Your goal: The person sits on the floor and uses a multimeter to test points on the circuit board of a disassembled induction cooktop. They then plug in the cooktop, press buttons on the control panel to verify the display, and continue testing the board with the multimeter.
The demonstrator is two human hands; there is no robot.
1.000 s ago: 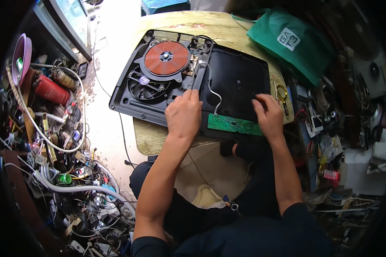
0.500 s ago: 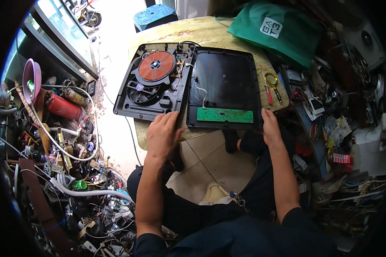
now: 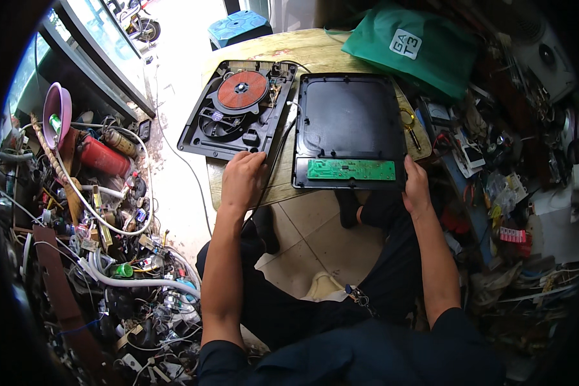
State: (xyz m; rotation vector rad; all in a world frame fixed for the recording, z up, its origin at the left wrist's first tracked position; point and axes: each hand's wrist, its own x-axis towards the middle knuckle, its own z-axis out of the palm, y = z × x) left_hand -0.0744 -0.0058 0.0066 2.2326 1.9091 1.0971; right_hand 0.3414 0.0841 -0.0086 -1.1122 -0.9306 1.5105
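Observation:
An opened induction cooker lies in two halves on the table. Its black base (image 3: 193, 143), at the left, carries a round copper coil (image 3: 242, 89) and a fan (image 3: 222, 127) nearer to me. My left hand (image 3: 241, 184) grips the base's near right corner, fingers curled over the rim. To the right is the black top cover (image 3: 347, 122), inside face up, with a green circuit board (image 3: 351, 169) along its near edge. My right hand (image 3: 417, 186) holds the cover by its near right corner; some fingertips are hidden beneath. A black cord (image 3: 283, 145) runs through the gap.
A green bag (image 3: 412, 48) lies at the table's (image 3: 296, 46) far right, and a magnifying glass (image 3: 410, 125) beside the cover. Behind stands a blue stool (image 3: 239, 27). Cluttered parts and wires (image 3: 141, 289) fill the left floor, with a red cylinder (image 3: 103, 157); more clutter lies right.
The two halves have moved apart: the base is farther from me, the cover farther right. The black cord now shows between them. The red screwdriver beside the magnifying glass is no longer visible.

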